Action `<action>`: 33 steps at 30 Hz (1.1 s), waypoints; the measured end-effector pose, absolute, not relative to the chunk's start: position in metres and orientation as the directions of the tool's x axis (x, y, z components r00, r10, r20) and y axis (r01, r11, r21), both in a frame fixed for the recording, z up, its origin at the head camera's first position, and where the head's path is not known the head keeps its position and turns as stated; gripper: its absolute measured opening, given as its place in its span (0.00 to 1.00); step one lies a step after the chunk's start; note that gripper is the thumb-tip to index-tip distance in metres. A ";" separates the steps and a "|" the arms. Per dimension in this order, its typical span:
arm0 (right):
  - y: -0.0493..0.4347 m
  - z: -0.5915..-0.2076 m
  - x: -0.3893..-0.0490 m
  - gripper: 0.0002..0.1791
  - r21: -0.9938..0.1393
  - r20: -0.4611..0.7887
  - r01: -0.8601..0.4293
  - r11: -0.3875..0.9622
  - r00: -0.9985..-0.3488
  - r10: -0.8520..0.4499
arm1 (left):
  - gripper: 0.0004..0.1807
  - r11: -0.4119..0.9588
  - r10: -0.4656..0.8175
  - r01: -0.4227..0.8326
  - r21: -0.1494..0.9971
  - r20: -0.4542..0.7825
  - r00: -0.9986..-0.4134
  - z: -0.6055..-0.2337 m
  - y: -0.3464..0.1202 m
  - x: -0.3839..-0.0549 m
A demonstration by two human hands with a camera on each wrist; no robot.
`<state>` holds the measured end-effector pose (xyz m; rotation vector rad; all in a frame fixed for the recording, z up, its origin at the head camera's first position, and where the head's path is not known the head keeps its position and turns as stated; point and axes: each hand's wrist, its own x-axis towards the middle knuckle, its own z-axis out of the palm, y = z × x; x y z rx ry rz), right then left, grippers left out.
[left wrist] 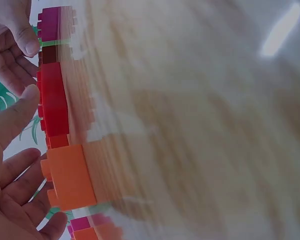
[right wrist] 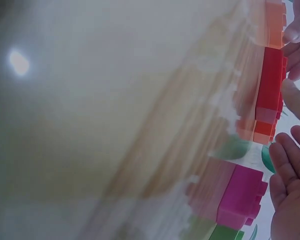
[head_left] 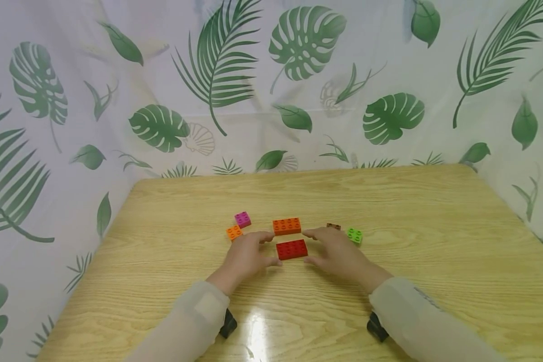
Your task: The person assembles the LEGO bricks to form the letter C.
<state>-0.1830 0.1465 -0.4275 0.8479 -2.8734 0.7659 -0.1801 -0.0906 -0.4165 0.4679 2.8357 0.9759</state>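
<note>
On the table lies a red toy brick (head_left: 291, 249) with studs up, an orange-red brick (head_left: 286, 226) just behind it. My left hand (head_left: 246, 255) is at the red brick's left, thumb and fingers apart, holding nothing. At its right, my right hand (head_left: 339, 253) is likewise spread, with no brick in its grasp. In the left wrist view an orange brick (left wrist: 72, 177) stands by the left fingers; the head view hides it behind that hand. A magenta brick (right wrist: 240, 197) shows near the right hand in the right wrist view, also hidden from the head view.
Beyond the left hand sit a small orange brick (head_left: 234, 232) and another magenta brick (head_left: 242, 219). Past the right hand are a partly covered brown brick (head_left: 333, 226) and a lime green brick (head_left: 355, 236). A leaf-patterned curtain (head_left: 253, 115) borders the wooden table (head_left: 172, 201).
</note>
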 end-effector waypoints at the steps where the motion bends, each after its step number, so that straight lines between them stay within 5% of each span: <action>1: 0.146 -0.428 -0.183 0.32 -0.446 0.172 -0.516 0.731 -0.851 -0.496 | 0.34 0.741 0.319 0.247 0.624 -0.003 -0.948 -0.417 -0.090 -0.181; 23: 0.137 -0.435 -0.197 0.25 -0.442 0.075 -0.462 0.769 -0.873 -0.481 | 0.24 0.734 0.320 0.228 0.640 -0.029 -0.947 -0.426 -0.085 -0.194; 33: 0.140 -0.435 -0.194 0.23 -0.526 0.072 -0.437 0.729 -0.878 -0.474 | 0.21 0.708 0.328 0.225 0.670 -0.029 -0.944 -0.428 -0.089 -0.193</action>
